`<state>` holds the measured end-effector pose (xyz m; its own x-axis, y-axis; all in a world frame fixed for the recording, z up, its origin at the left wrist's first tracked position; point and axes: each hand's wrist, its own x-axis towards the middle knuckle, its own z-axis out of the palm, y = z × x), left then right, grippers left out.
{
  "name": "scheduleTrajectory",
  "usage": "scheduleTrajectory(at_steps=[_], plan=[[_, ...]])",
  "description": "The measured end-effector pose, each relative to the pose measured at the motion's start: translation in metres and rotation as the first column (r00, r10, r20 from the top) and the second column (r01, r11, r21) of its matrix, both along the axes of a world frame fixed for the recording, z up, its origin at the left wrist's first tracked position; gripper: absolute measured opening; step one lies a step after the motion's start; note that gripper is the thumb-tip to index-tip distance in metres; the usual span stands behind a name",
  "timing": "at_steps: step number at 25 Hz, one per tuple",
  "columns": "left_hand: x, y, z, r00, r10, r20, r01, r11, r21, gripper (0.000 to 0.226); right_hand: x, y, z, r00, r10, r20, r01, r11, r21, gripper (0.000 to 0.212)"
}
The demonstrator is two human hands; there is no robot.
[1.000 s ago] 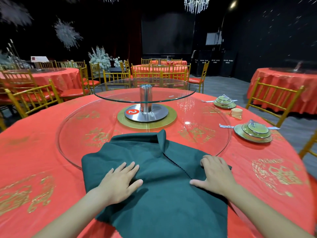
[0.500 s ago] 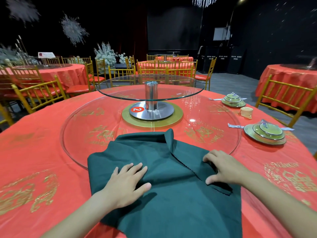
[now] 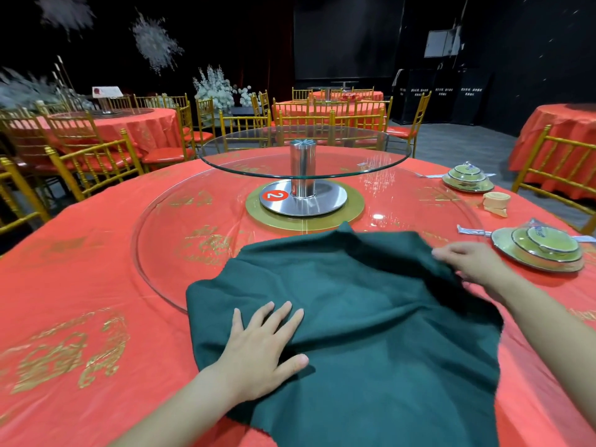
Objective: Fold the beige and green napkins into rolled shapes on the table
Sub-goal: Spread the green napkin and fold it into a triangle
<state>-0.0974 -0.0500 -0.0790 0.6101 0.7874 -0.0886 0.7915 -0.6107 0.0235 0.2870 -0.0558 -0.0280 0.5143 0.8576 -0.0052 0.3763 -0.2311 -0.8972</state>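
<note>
Green napkin (image 3: 371, 317): lies opened out on the near part of the counter (image 3: 80, 285), creased. Its far edge lies over the near rim of the glass disc (image 3: 167, 253); its near corner runs out of view at the bottom.

Left grip (image 3: 258, 353): flat on the napkin's near left part, fingers straight and slightly spread, holding nothing.

Right grip (image 3: 474, 262): at the napkin's far right edge, fingers curled onto the cloth, which is bunched and raised there. That area is blurred, so the exact hold cannot be told.

Beige napkin (image 3: 496, 201): rolled, on the counter at right, well apart from the green one, between two dish sets.

Near dish set (image 3: 538, 250): stacked green plates and bowl, just right of the right grip. Far dish set (image 3: 467, 180): similar, beyond the beige roll.

Stand (image 3: 302, 169): a metal post at the disc's centre carrying a smaller glass tier; a red tag (image 3: 274, 195) marked 2 lies on its base.

Beyond: gold chairs and other red-covered tables.
</note>
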Motion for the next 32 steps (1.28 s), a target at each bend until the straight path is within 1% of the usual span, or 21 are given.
scheduleTrajectory(at_steps=[2, 3, 5, 6, 7, 8, 9, 11, 12, 13, 15, 17, 18, 20, 22, 24, 26, 28, 30, 31, 32], plan=[[0.000, -0.002, 0.000, 1.000, -0.002, -0.008, 0.002, 1.000, 0.001, 0.089, 0.019, 0.014, 0.008, 0.942, -0.277, -0.188, 0.293, 0.954, 0.060, 0.009], [0.000, -0.002, 0.000, 1.000, -0.005, -0.008, 0.005, 1.000, -0.001, 0.089, 0.025, 0.019, 0.010, 0.903, -0.385, -0.191, 0.404, 0.912, 0.070, 0.011], [0.000, 0.000, 0.002, 1.000, -0.015, 0.006, 0.015, 1.000, 0.010, 0.089, 0.018, 0.021, 0.012, 0.848, -0.524, 0.079, 0.515, 0.850, 0.110, 0.018], [0.000, 0.002, 0.003, 0.999, -0.024, 0.022, 0.024, 0.999, 0.032, 0.090, 0.003, 0.018, 0.014, 0.826, -0.516, 0.227, 0.483, 0.856, 0.185, 0.022], [0.002, 0.006, 0.004, 0.998, -0.038, 0.044, 0.035, 0.997, 0.067, 0.092, -0.014, 0.015, 0.012, 0.808, -0.467, 0.360, 0.384, 0.880, 0.279, 0.023], [0.003, 0.009, 0.005, 0.997, -0.051, 0.061, 0.044, 0.994, 0.104, 0.093, -0.036, 0.009, 0.008, 0.798, -0.369, 0.476, 0.227, 0.916, 0.330, 0.026], [0.006, 0.013, 0.004, 0.996, -0.053, 0.069, 0.044, 0.991, 0.123, 0.093, -0.056, 0.003, 0.000, 0.781, -0.218, 0.585, 0.036, 0.951, 0.308, 0.032], [0.012, 0.015, 0.000, 0.998, -0.028, 0.056, 0.021, 0.994, 0.106, 0.092, -0.094, -0.011, -0.028, 0.670, 0.105, 0.735, -0.264, 0.959, 0.103, 0.052], [0.015, 0.015, -0.002, 0.999, -0.016, 0.043, 0.012, 0.996, 0.083, 0.091, -0.110, -0.020, -0.039, 0.590, 0.230, 0.774, -0.341, 0.940, -0.019, 0.062], [0.016, 0.014, -0.003, 0.999, -0.010, 0.030, 0.008, 0.998, 0.059, 0.092, -0.119, -0.027, -0.051, 0.521, 0.325, 0.789, -0.378, 0.917, -0.129, 0.072], [0.010, 0.013, -0.002, 0.999, -0.008, 0.046, 0.006, 0.999, 0.046, 0.099, -0.128, -0.040, -0.068, 0.439, 0.423, 0.792, -0.379, 0.887, -0.264, 0.082], [-0.008, 0.014, 0.000, 0.990, 0.036, 0.137, -0.044, 0.997, 0.057, 0.105, -0.128, -0.053, -0.075, 0.391, 0.390, 0.833, -0.347, 0.901, -0.259, 0.077], [-0.020, 0.017, -0.002, 0.973, 0.081, 0.215, -0.103, 0.990, 0.094, 0.102, -0.127, -0.057, -0.075, 0.372, 0.387, 0.844, -0.321, 0.907, -0.274, 0.073], [-0.044, 0.027, -0.010, 0.892, 0.212, 0.399, -0.297, 0.941, 0.164, 0.087, -0.126, -0.069, -0.071, 0.365, 0.422, 0.830, -0.271, 0.901, -0.339, 0.070], [-0.069, 0.040, -0.013, 0.733, 0.362, 0.576, -0.457, 0.889, 0.023, 0.070, -0.127, -0.082, -0.072, 0.353, 0.445, 0.823, -0.277, 0.890, -0.362, 0.073], [-0.081, 0.043, -0.011, 0.597, 0.442, 0.669, -0.474, 0.868, -0.150, 0.051, -0.132, -0.101, -0.074, 0.355, 0.424, 0.833, -0.300, 0.896, -0.328, 0.077], [-0.079, 0.038, -0.009, 0.526, 0.447, 0.723, -0.472, 0.861, -0.189, 0.058, -0.142, -0.124, -0.078, 0.355, 0.415, 0.837, -0.345, 0.891, -0.295, 0.076], [-0.074, 0.031, -0.005, 0.373, 0.469, 0.800, -0.404, 0.859, -0.315, 0.071, -0.159, -0.151, -0.083, 0.373, 0.469, 0.800, -0.423, 0.854, -0.303, 0.071], [-0.070, 0.029, 0.003, 0.212, 0.536, 0.817, -0.220, 0.841, -0.495, 0.071, -0.172, -0.173, -0.080, 0.383, 0.522, 0.763, -0.486, 0.816, -0.314, 0.069], [-0.070, 0.029, 0.008, 0.190, 0.580, 0.792, -0.126, 0.815, -0.566, 0.066, -0.177, -0.180, -0.077, 0.394, 0.556, 0.732, -0.502, 0.797, -0.336, 0.069], [-0.070, 0.027, 0.013, 0.202, 0.608, 0.768, -0.036, 0.788, -0.615, 0.056, -0.181, -0.186, -0.073, 0.408, 0.583, 0.703, -0.510, 0.784, -0.354, 0.071]])
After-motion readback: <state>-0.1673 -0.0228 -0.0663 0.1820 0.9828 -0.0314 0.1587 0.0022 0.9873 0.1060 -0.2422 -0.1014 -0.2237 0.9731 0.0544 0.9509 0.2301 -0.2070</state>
